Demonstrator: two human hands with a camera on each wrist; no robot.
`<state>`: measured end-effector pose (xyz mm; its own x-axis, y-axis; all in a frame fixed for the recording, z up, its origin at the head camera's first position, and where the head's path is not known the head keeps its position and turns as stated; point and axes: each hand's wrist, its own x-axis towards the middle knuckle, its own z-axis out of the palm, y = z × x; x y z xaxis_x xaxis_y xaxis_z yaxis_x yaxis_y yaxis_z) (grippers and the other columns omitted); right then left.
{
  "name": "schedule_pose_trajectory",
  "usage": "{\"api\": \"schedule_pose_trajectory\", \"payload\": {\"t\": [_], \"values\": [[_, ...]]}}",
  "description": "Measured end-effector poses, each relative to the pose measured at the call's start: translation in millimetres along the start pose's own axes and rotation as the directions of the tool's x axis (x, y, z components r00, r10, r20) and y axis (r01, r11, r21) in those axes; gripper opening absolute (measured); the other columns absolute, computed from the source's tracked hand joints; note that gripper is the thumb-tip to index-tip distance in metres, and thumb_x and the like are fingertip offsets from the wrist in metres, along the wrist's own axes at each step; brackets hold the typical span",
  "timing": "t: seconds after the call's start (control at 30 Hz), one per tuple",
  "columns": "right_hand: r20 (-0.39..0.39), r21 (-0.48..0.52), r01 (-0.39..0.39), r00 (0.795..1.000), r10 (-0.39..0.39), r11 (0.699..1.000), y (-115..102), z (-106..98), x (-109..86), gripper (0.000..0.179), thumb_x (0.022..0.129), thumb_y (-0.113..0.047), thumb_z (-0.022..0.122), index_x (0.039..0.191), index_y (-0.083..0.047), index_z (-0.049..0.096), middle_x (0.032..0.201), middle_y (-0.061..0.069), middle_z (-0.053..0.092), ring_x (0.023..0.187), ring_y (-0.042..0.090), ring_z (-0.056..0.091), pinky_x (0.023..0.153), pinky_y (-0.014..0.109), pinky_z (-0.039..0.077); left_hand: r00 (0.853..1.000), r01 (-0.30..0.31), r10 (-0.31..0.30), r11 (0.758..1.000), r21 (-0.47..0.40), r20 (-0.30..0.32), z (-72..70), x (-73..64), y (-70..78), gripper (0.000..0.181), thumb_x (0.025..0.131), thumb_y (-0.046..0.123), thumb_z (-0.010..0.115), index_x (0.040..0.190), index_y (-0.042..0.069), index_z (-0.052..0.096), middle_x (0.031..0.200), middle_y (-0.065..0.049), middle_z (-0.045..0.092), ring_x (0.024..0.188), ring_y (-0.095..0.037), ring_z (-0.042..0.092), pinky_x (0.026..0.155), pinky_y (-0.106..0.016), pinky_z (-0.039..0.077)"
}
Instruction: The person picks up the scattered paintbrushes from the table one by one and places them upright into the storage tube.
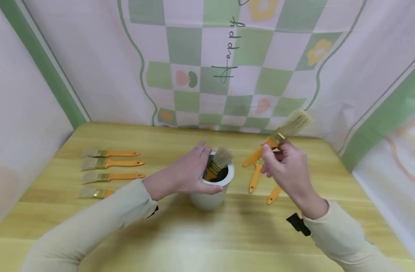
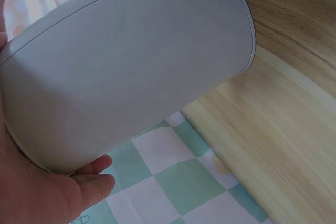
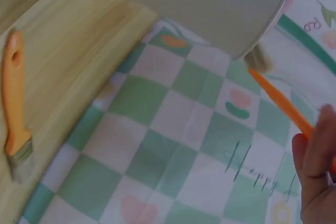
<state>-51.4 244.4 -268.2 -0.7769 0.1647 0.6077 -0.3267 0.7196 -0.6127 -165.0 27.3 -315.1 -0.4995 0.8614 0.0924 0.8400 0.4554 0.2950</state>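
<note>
Around the rim of a pale grey cylindrical pot [image 1: 207, 199], my left hand [image 1: 181, 172] has its thumb on the near side and its fingers at the far side. The pot stands upright on the table, dark inside, with one paintbrush [image 1: 222, 158] in it, bristles up. My right hand [image 1: 289, 168] pinches another paintbrush [image 1: 273, 140] by its orange handle, to the right of the pot. That brush is tilted, its pale bristles pointing up and right. In the left wrist view, the pot's side [image 2: 126, 72] fills much of the frame.
Several orange-handled paintbrushes [image 1: 124, 163] lie in a row on the left of the wooden table [image 1: 180, 241]. Two more brushes, one with its handle [image 1: 255, 179] nearer the pot, lie below my right hand. A checkered cloth [image 1: 217, 45] hangs behind the table.
</note>
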Motion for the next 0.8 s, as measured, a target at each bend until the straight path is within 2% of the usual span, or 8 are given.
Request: {"api": "schedule_pose_trajectory", "payload": {"t": [0.17,0.33,0.5,0.63,0.73,0.8], "values": [[-0.007,0.123,0.051,0.999,-0.05,0.991,-16.5,15.8,-3.2,0.013,0.091,0.003,0.053,0.091,0.002,0.066,0.05,-0.002,0.051,0.033,0.003,0.044,0.032,0.019,0.034,1.0,0.008,-0.008,1.0,-0.007,0.011,-1.1,-6.5,-1.9,0.108,0.078,0.068,0.059,0.145,-0.01,0.028,0.152,-0.028,0.03,0.147,-0.039,0.018,0.117,-0.042,0.029],[0.071,0.198,0.061,0.995,-0.076,0.978,-23.8,25.5,-1.3,0.012,0.091,0.005,0.052,0.092,0.004,0.064,0.055,0.004,0.055,0.036,0.003,0.047,0.033,0.019,0.036,1.0,0.012,-0.012,1.0,-0.006,-0.005,-3.1,-5.8,-2.8,0.107,0.078,0.068,0.059,0.145,-0.01,0.028,0.151,-0.028,0.031,0.147,-0.039,0.021,0.116,-0.043,0.03],[0.193,0.19,0.043,0.978,-0.08,0.981,-19.1,34.7,-2.2,0.01,0.091,0.003,0.055,0.093,0.004,0.065,0.062,0.01,0.062,0.041,0.001,0.051,0.036,0.02,0.041,0.999,0.033,-0.033,0.999,-0.025,-0.007,0.4,-6.1,-1.8,0.108,0.077,0.07,0.059,0.146,-0.007,0.028,0.152,-0.027,0.029,0.143,-0.037,0.029,0.112,-0.043,0.038],[0.277,0.184,0.047,0.956,-0.098,0.982,-15.5,42.7,-4.0,0.009,0.092,0.0,0.056,0.091,0.004,0.065,0.057,0.008,0.061,0.042,0.003,0.053,0.037,0.02,0.04,0.999,0.013,-0.014,1.0,-0.024,-0.034,5.0,-8.3,-1.8,0.102,0.076,0.07,0.06,0.14,-0.006,0.036,0.139,-0.022,0.042,0.124,-0.027,0.046,0.105,-0.037,0.045],[0.28,0.169,0.046,0.956,-0.093,0.984,-14.8,47.1,-4.8,0.009,0.091,0.001,0.057,0.087,0.004,0.064,0.053,0.008,0.06,0.041,0.003,0.05,0.038,0.021,0.041,0.996,-0.034,0.033,0.999,-0.011,-0.08,5.6,-6.4,-1.6,0.094,0.076,0.068,0.061,0.133,-0.004,0.042,0.124,-0.015,0.048,0.104,-0.019,0.048,0.096,-0.031,0.049],[0.272,0.127,0.039,0.959,-0.073,0.991,-15.7,49.4,-5.2,0.01,0.091,-0.001,0.058,0.084,0.004,0.064,0.053,0.007,0.059,0.041,0.002,0.047,0.039,0.021,0.041,0.993,-0.06,0.06,0.998,0.0,-0.098,4.9,-4.5,-1.4,0.09,0.076,0.067,0.062,0.13,-0.003,0.044,0.118,-0.013,0.049,0.098,-0.017,0.047,0.091,-0.029,0.049]]}}
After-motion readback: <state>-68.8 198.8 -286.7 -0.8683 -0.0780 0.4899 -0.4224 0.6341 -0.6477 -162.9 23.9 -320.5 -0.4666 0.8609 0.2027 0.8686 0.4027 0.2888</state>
